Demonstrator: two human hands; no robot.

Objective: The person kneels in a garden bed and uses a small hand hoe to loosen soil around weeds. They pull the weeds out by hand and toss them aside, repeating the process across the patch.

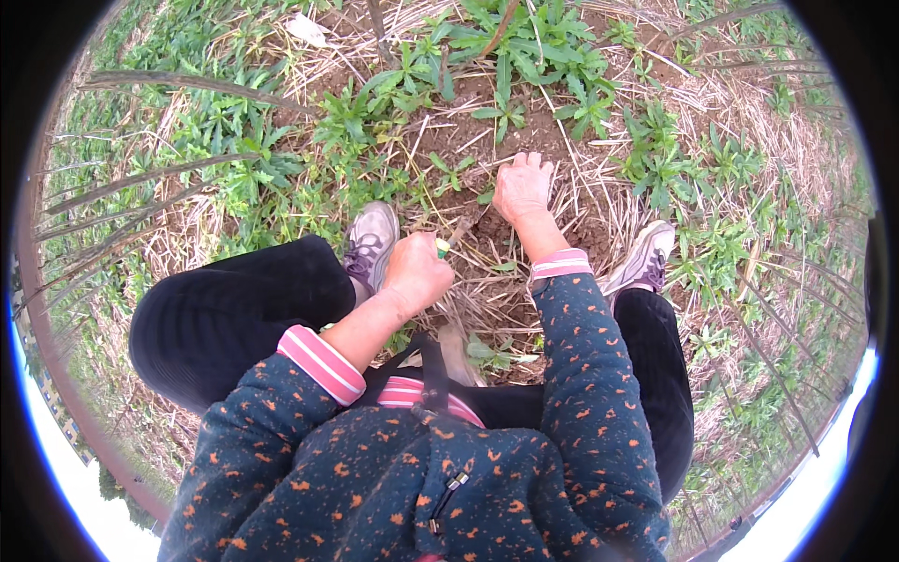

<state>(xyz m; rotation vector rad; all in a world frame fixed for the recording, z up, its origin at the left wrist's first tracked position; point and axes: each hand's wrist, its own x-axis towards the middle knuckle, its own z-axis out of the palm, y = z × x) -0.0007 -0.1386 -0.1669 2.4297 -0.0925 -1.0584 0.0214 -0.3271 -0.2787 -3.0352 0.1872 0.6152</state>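
Note:
My left hand (419, 270) is closed around a small hand tool (442, 247) with a yellow and green handle. Its short, soil-coloured metal end (461, 229) points up and right over the straw; whether it is a knife or a trowel cannot be told. Farther forward and to the right, my right hand (523, 186) reaches down to the loose brown soil (495, 228), palm down. Its fingertips are hidden, so what they touch does not show. A small green weed (451, 171) grows just left of it, and leafy weeds (534, 49) stand beyond.
My shoes (372, 239) stand on either side of the disturbed soil. Dry straw (758, 126) and more green weeds (246, 126) cover the ground around. Bare woody stems (189, 81) lean in from the left and right. A pale scrap (306, 30) lies at the upper left.

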